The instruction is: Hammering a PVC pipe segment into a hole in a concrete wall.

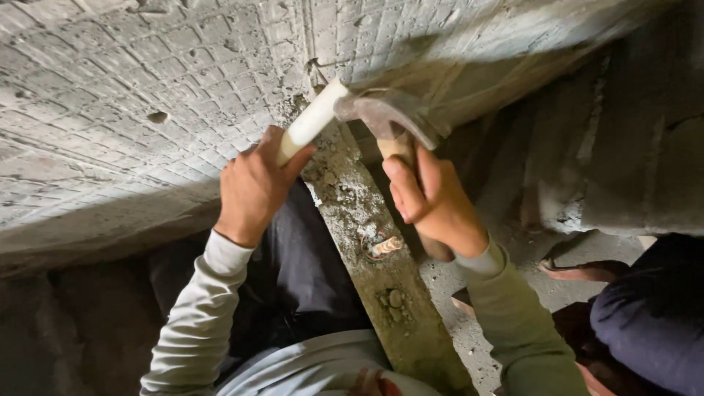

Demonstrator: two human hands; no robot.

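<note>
- Pipe (314, 117): a short white tube, held slanted against the grey gridded wall (147, 88), its upper end right at the hammer's head.
- Left hand (253, 187): fingers wrapped tight around the pipe's lower end, thumb lying along its side; the grey sleeve (202, 315) runs down toward the camera.
- Hammer (389, 117): its dull metal claw head sits just beside the pipe's top end; whether the two touch cannot be told. The wooden handle drops down into the right hand.
- Right hand (436, 202): fingers closed around the hammer's handle, thumb pointing up along it.
- Plank (381, 279): a mortar-crusted board running between the two arms from the wall down toward the camera, with a small bit of wire and lumps of dried mortar lying on it.
- Another person's dark-clothed leg (653, 308) and sandal (579, 270) show at the right edge, well apart from the hands.
</note>
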